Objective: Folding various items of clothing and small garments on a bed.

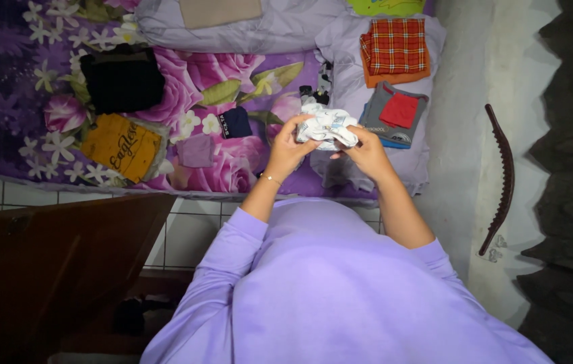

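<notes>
Both hands closed on one small white patterned cloth (327,127): your left hand (289,147) grips its left side, your right hand (367,152) pinches the right edge. It's bunched, held in the air over the purple floral mattress (23,81), not folded yet.

Looks done: plaid folded piece (394,48), grey and red folded stack (394,116), black folded garment (122,79), yellow folded garment (123,145), small navy piece (236,123), small mauve piece (196,151).

Left, by my read: this cloth, plus the dark patterned item (314,94) behind it.
</notes>
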